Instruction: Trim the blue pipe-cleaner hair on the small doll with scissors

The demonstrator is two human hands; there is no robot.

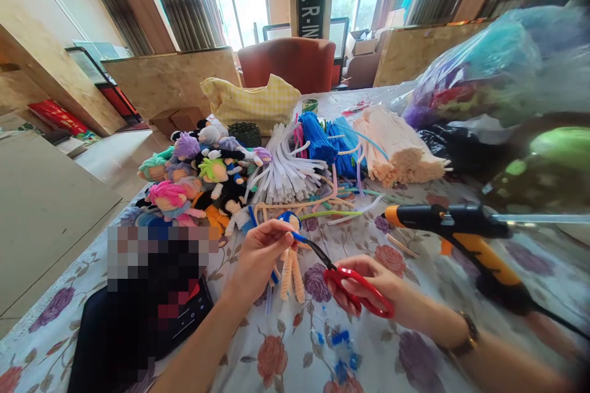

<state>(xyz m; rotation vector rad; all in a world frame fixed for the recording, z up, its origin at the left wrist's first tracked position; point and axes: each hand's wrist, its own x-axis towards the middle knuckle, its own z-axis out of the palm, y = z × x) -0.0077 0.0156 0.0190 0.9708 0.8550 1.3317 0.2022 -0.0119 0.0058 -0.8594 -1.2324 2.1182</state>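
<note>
My left hand (pixel 260 255) pinches a small pipe-cleaner doll (pixel 291 267) with tan legs and blue hair, holding it just above the floral tablecloth (pixel 415 344). My right hand (pixel 369 291) grips red-handled scissors (pixel 357 288). Their dark blades point up and left and meet a blue strand at the doll's head. Blue pipe-cleaner scraps (pixel 340 350) lie on the cloth below the hands.
A black and orange glue gun (pixel 461 230) stands at the right. Behind are bundles of white (pixel 286 169), blue (pixel 322 141) and cream pipe cleaners (pixel 399 147), a heap of finished dolls (pixel 198 181), a yellow checked bag (pixel 253 101) and filled plastic bags (pixel 483 67). A phone (pixel 188 313) lies left.
</note>
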